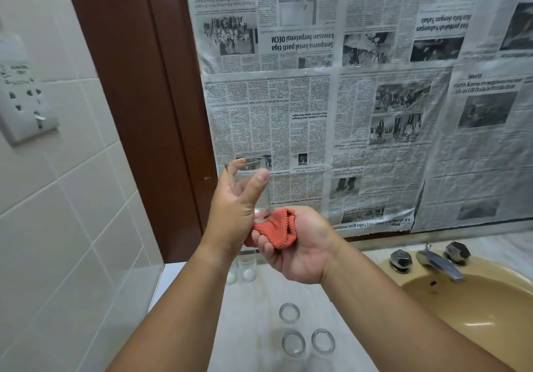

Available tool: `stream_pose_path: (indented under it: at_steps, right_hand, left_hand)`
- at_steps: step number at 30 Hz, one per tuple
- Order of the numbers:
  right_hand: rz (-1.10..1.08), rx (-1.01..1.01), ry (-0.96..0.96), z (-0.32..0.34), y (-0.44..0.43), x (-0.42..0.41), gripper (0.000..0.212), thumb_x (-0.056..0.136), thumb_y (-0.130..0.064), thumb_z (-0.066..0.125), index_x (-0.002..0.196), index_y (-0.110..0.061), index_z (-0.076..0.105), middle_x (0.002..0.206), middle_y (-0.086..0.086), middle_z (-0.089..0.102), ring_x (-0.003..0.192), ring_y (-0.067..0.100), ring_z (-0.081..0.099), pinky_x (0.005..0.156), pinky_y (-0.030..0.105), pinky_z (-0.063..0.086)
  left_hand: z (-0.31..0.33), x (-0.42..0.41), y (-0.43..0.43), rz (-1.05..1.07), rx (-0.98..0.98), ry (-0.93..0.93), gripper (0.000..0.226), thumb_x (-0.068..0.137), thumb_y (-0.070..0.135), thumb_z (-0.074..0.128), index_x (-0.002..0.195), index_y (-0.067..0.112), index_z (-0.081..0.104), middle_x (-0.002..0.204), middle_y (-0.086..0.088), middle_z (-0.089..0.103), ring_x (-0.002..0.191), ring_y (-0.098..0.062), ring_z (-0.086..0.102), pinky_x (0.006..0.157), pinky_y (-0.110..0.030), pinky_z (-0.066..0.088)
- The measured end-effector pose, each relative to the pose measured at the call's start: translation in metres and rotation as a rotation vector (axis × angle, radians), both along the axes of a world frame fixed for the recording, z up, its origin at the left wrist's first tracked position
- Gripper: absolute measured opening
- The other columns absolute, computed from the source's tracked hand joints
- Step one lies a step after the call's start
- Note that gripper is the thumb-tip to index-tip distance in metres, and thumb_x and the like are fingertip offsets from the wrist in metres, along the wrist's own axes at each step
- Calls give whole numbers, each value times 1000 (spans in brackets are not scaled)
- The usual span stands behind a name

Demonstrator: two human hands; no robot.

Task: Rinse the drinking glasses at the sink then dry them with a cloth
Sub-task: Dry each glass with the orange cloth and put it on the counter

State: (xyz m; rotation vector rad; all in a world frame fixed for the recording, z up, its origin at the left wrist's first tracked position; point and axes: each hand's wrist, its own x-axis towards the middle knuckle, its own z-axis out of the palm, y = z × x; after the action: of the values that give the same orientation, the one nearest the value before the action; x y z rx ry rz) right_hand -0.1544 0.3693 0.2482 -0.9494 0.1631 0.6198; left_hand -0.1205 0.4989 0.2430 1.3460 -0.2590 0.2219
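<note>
White tile (72, 198) at the far left, with a pale socket plate (26, 106) fixed on it. Next to that, a dark brown wooden frame (138, 83) running top to bottom. Just right of the frame, left hand (233, 201) raised and curled round a clear glass (261, 198), thumb across the near side, fingers behind; glass upright, held in the air above the counter, base touching an orange cloth (278, 227). Cloth bunched in the right hand (294, 247), fingers folded over it, palm turned toward the camera. Below the wrists, pale counter (251, 328) with two more glasses (247, 269) standing at the back, partly hidden by the left wrist, and three glasses (289, 312) nearer the camera, seen from above, close together but apart. From the frame rightward, sheets of newspaper (346, 97) covering the wall, several hung upside down. At the lower right, mustard-yellow sink (476, 299) set in the counter, chrome tap (438, 262) reaching over the bowl between two faceted knobs (401, 259)
</note>
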Motion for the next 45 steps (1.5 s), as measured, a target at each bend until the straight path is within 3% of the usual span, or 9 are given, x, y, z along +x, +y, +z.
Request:
stream_pose_path:
  at_steps: [5,9,15,20,23,27,32,42,45]
  right_hand:
    - [-74,-151,-107,-8,-19,-11,44,103,-30,47,86,-2,76,73,16,67,50,21,61,46,26,50]
    - [-457,-701,-678,-11,-24,5,27,104,-33,48,100,-35,74,76,-5,70,68,17,65,67,36,49]
    - [-388,-1328,-1302,-44,2,37,41,103,-27,45,140,-26,64,165,3,42,153,26,32,129,36,19]
    - [-490,-1233,-1494,-83,-5,36,31,99,-13,58,125,-20,75,153,2,56,147,27,43,128,44,26]
    - [-589,-1137,-1649,-117,-15,40,29,103,-13,60,130,-17,70,155,11,50,150,35,40,126,49,29]
    - [-845,-862,-1122,-130,-14,55,36,111,-35,43,147,-29,47,156,4,46,147,14,43,121,34,37]
    - [-557,58,-57,-139,-34,94,17,111,-20,47,114,-11,60,100,17,57,64,24,51,58,32,47]
    - [-545,-5,261,-238,-73,110,32,100,0,47,73,-15,54,68,9,38,60,23,29,62,35,36]
    - [-535,14,295,-253,-75,117,30,95,3,44,72,-14,55,70,10,41,63,24,31,65,38,39]
  left_hand:
    - [-27,23,7,64,-42,175,111,67,71,90,150,10,49,110,1,65,103,-19,74,96,-37,56]
    - [-37,17,-2,-51,-14,357,75,83,88,57,145,47,49,131,-10,66,95,-28,78,73,-37,54]
    - [-38,21,-26,-301,-295,469,90,91,91,26,136,26,68,131,-6,75,117,-21,74,90,-39,55]
    - [-50,46,-15,-338,-545,610,101,93,84,44,149,0,54,149,-28,58,137,-40,60,118,-51,45]
    - [-59,60,-14,-357,-506,693,78,105,60,47,124,-12,70,126,-28,69,116,-38,73,105,-45,58]
    - [-76,70,-33,-285,-441,661,69,101,56,62,145,3,59,129,-17,67,124,-29,67,110,-46,52]
    - [-116,89,-40,50,-103,440,37,97,30,78,101,19,43,96,-11,58,76,-17,60,72,-33,50]
    - [-215,131,-34,16,732,433,69,81,24,90,138,25,51,120,2,62,109,-17,64,75,-17,46]
    - [-239,145,-34,25,1046,387,72,75,39,88,139,28,57,135,2,61,127,-21,56,98,-31,45]
